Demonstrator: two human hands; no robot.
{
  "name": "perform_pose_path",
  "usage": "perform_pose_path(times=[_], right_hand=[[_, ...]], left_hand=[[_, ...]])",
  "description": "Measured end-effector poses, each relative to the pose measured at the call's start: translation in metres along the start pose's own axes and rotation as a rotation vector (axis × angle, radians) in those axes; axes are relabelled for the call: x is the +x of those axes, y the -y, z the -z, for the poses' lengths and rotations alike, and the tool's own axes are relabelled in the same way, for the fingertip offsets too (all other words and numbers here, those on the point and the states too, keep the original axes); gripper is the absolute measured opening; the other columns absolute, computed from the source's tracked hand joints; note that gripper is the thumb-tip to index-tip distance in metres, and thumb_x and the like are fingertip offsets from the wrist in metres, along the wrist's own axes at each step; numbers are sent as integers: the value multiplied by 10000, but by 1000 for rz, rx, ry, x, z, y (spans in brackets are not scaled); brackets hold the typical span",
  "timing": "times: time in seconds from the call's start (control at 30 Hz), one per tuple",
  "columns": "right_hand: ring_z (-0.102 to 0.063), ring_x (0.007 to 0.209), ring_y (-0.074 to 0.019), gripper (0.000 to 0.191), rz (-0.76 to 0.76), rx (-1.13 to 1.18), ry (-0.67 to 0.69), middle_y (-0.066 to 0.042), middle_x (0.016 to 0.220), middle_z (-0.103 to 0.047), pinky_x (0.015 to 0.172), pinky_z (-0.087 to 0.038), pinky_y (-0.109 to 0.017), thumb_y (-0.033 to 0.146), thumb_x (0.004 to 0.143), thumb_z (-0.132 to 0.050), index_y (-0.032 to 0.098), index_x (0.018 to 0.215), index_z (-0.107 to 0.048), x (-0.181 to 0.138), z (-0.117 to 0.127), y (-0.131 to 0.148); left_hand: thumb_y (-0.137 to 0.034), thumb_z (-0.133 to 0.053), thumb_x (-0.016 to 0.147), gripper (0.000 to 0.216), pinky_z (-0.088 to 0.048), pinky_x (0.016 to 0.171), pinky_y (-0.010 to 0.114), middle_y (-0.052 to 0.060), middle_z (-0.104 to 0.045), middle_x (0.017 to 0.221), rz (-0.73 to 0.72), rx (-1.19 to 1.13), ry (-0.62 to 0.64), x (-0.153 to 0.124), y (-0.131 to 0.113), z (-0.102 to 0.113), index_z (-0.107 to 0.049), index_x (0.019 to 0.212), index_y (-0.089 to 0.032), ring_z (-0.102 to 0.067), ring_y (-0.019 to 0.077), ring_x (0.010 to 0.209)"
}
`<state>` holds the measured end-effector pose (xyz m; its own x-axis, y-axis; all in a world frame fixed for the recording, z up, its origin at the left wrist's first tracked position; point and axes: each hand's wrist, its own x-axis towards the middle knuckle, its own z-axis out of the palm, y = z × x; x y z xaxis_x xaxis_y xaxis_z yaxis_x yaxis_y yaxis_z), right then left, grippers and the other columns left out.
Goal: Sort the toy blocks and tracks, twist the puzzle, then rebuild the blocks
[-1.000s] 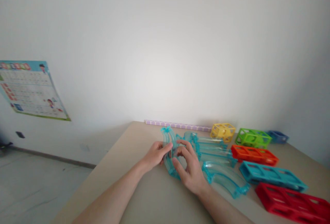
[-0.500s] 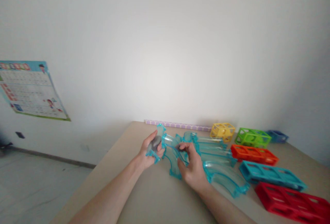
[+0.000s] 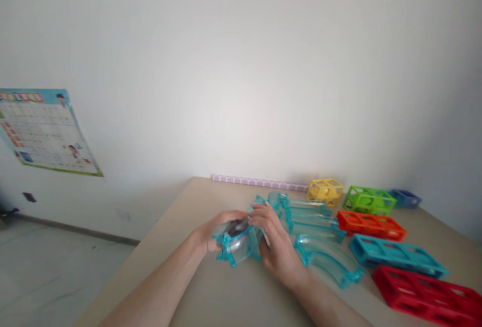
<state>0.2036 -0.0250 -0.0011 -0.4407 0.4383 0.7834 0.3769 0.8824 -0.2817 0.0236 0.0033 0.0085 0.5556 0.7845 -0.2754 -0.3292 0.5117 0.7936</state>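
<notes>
Both hands meet low over the table around translucent blue plastic tube pieces, like marble-run track. My left hand (image 3: 210, 227) is wrapped round the far left side of a tube piece (image 3: 239, 247), whose flanged end points toward me. From the right, my right hand (image 3: 277, 246) closes on the same cluster, fingers bent over its top. Whether the two hands hold one piece or two joined pieces, I cannot tell. Just right of my right hand lies a curved blue tube (image 3: 328, 257). Behind it are several straight blue tubes (image 3: 312, 219).
On the right stand lattice blocks: yellow (image 3: 325, 192), green (image 3: 369, 200), dark blue (image 3: 404, 198), orange (image 3: 371, 225), teal (image 3: 397, 255) and red (image 3: 427, 294). A purple patterned strip (image 3: 259, 182) runs along the table's back edge. A poster (image 3: 48, 131) hangs on the left wall.
The tube piece in my left hand has turned, its flanged end swinging down toward me. My right hand has come up against it, and the hands are closer together.
</notes>
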Motion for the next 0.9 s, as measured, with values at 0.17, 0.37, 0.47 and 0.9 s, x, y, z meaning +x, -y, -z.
perform_pose_path(times=[0.17, 0.37, 0.47, 0.9], right_hand=[[-266, 1372, -255, 681, -147, -61, -60, -80, 1414, -318, 1064, -354, -487, -72, 685, -343, 280, 1252, -481, -4, -8, 3], [-412, 1243, -266, 732, -367, -77, -196, -126, 1313, -376, 1003, -419, -491, -38, 696, -407, 260, 1364, -375, -7, -17, -3], [-523, 1057, -219, 748, -360, -38, -153, -84, 1139, -478, 893, -499, -398, -84, 587, -378, 254, 1244, -498, -7, -15, -2], [-574, 931, -165, 531, -190, 64, -138, -43, 1064, -546, 785, -493, -291, 87, 903, -434, 376, 1347, -462, -13, -8, 0]], left_hand=[[-405, -581, 775, 376, -281, 416, 228, -6, -461, 413, -121, 249, 37, -1, 0, 0, -529, 508, -145, -397, 88, 371], [-437, -563, 799, 446, -298, 443, 206, 6, -487, 419, -497, 457, -133, 7, 2, 0, -542, 470, -136, -420, 82, 416], [-450, -626, 757, 381, -338, 454, 196, 4, -546, 479, -443, 436, -107, 10, 7, -1, -579, 558, -129, -459, 85, 434], [-451, -552, 791, 449, -424, 378, 247, 39, -547, 429, -316, 193, 2, 11, 7, -6, -579, 502, -108, -535, 149, 345]])
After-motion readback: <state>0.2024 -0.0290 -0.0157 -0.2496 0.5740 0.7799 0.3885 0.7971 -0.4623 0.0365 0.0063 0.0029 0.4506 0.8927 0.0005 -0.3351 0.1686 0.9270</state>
